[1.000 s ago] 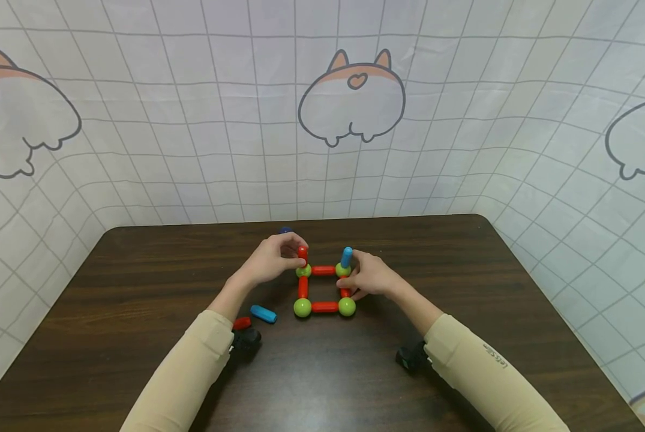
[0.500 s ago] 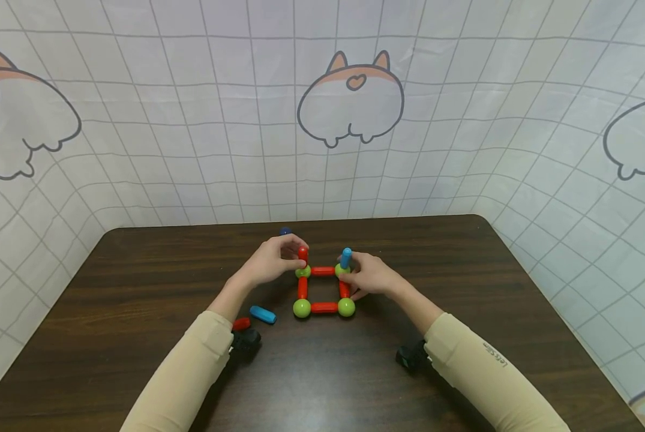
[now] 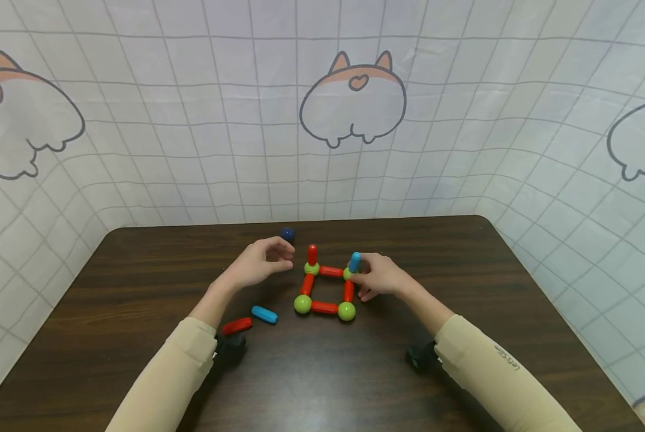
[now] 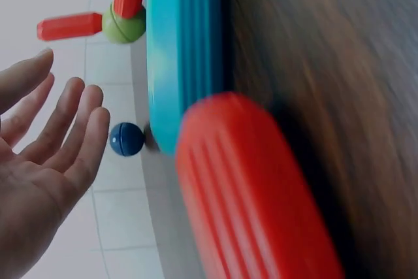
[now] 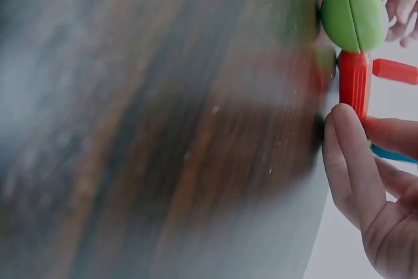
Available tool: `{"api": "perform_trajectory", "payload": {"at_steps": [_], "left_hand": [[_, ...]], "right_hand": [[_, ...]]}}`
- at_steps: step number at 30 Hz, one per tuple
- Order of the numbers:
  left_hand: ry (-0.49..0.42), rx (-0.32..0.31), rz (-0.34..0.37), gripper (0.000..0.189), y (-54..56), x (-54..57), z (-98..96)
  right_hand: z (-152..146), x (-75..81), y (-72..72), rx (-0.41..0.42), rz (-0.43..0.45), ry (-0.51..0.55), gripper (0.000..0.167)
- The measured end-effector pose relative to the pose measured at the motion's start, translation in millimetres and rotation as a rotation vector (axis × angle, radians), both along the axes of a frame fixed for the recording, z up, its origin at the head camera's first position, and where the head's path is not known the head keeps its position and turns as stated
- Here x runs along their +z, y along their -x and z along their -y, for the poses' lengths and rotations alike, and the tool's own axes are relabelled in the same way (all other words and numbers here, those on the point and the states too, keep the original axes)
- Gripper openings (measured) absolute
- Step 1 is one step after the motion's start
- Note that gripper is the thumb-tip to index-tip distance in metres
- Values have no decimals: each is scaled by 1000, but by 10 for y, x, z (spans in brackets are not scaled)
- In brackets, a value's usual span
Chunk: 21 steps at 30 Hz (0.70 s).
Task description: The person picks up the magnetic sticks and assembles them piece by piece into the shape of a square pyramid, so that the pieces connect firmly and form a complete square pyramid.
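A square frame of red sticks and green balls from a magnetic-looking building set lies on the table. A red stick stands up from its far left ball, a blue stick from its far right ball. My right hand holds the frame at that far right corner; in the right wrist view its fingertips meet the end of a red stick, and the corner ball is hidden. Left of the frame, my left hand hovers apart from it, fingers loosely bent around nothing.
Beyond my left hand a dark blue ball sits near the table's far edge. A loose blue stick and a loose red stick lie beside my left forearm. A patterned white sheet hangs behind the dark wooden table.
My left hand has let go of the upright red stick and drawn back to the left. The frame has turned slightly, its far side shifting right with my right hand.
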<state>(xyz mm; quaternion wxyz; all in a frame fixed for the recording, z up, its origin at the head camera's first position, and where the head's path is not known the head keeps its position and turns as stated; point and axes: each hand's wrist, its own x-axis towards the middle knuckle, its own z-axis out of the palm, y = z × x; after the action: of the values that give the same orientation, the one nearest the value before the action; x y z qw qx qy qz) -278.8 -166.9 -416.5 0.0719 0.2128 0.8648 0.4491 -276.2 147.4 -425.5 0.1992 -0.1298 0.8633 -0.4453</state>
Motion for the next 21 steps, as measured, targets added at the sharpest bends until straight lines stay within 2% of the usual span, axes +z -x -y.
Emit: {"api": "perform_trajectory", "payload": {"at_steps": [7,15,21], "left_hand": [[101,-28,30,24,-94,26,161],[156,-145,111,23,-148,-64,320],[177,-226,171,26,-187,-72,400]], "right_hand": [[-64,14,-36,-10,3,-10,24],[-111,22,-59,-6,9,-20,25],[-105,14,-85,-4,17,-23,25]]}}
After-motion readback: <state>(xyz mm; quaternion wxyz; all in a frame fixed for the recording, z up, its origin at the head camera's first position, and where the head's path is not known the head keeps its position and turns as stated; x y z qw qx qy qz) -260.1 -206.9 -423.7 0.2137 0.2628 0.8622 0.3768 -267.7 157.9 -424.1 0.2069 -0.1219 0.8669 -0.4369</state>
